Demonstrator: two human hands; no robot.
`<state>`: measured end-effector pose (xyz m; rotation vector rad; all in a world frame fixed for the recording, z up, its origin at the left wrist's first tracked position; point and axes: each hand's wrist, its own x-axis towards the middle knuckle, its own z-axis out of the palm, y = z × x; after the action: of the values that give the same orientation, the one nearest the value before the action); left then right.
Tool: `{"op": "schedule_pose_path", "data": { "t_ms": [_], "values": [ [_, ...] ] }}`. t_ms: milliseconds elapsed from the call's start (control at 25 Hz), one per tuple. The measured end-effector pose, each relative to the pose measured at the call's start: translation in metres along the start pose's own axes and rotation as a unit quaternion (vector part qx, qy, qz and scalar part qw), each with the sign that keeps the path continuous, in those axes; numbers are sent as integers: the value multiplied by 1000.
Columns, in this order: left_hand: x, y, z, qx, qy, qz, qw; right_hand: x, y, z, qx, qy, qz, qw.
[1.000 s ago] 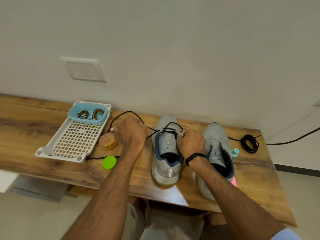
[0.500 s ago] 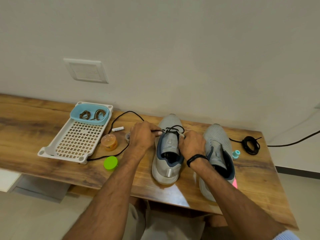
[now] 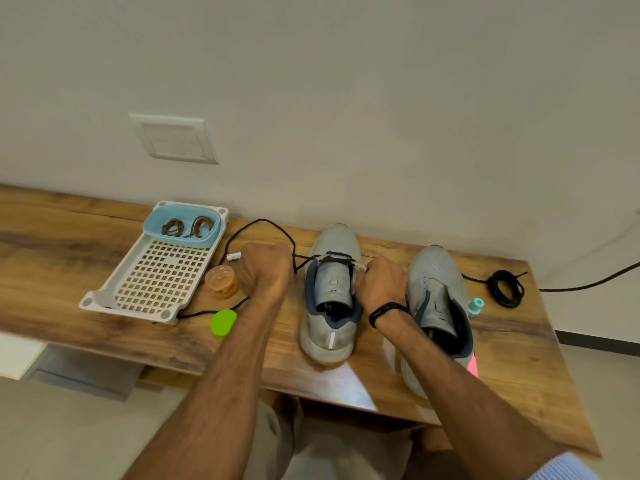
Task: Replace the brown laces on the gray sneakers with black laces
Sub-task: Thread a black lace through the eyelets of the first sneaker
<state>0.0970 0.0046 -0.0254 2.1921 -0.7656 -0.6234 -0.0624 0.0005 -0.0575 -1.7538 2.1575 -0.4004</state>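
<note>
left sneaker (image 3: 337, 242): black lace (image 3: 337, 259), front eyelets | right sneaker (image 3: 438, 271): unlaced | brown laces (image 3: 176, 226): bowl (image 3: 180, 240)

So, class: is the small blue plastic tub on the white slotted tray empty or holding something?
Holding something: two coiled brown laces lie inside the blue plastic tub.

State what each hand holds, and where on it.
Left hand grips the black lace just behind its white tip; right hand pinches its other end at the partly laced sneaker.

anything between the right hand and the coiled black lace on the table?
Yes. The unlaced gray sneaker stands directly between the right hand and the coiled black lace; the hand would likely have to reach over it.
</note>
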Motion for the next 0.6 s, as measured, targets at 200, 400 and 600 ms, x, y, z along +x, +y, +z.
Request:
{"op": "schedule_pose_path", "data": {
  "t_ms": [200, 400, 600],
  "values": [
    [-3, -2, 1, 288, -228, 66, 928, 2, 7, -4, -21, 9, -11, 1000],
    [-2, -5, 15, 406, -200, 214, 866, 1, 6, -3, -24, 2, -14, 1000],
    [6, 1, 16, 373, -85, 293, 876, 0, 5, -4, -29, 9, -9, 999]
  ]
}}
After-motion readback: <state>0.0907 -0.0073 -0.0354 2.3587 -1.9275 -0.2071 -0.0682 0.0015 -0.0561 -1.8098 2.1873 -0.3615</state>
